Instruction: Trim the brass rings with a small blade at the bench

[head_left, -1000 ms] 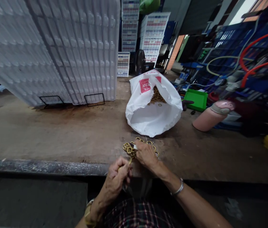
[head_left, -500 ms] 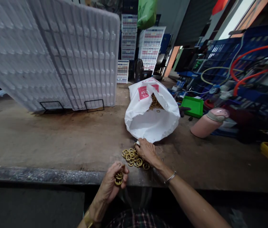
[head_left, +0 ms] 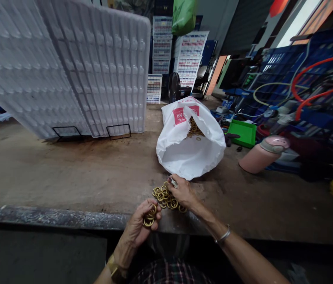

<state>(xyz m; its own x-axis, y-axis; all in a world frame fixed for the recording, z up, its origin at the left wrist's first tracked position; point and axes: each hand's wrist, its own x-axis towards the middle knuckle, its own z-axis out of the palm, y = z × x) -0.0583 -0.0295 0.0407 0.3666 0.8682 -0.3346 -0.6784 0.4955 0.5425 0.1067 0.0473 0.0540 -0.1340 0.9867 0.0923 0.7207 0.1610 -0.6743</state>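
A small heap of brass rings [head_left: 164,197] lies on the worn workbench [head_left: 66,173] near its front edge. My left hand [head_left: 142,226] is curled around a few stacked brass rings [head_left: 149,218] just in front of the heap. My right hand [head_left: 181,192] rests on the right side of the heap, fingers bent and pinching at the rings; a small white piece shows at its fingertips. Just behind it lies an open white plastic bag [head_left: 190,140] with a red logo and more brass rings inside.
White moulded plastic trays [head_left: 66,67] lean upright at the back left on wire stands. A pink flask [head_left: 262,154] lies on its side at the right, beside a green tray [head_left: 243,133]. Stacked crates, a fan and hoses fill the background.
My left hand came up from the bench edge with a few rings in it. My right hand shifted slightly over the heap. The view tilted a little.
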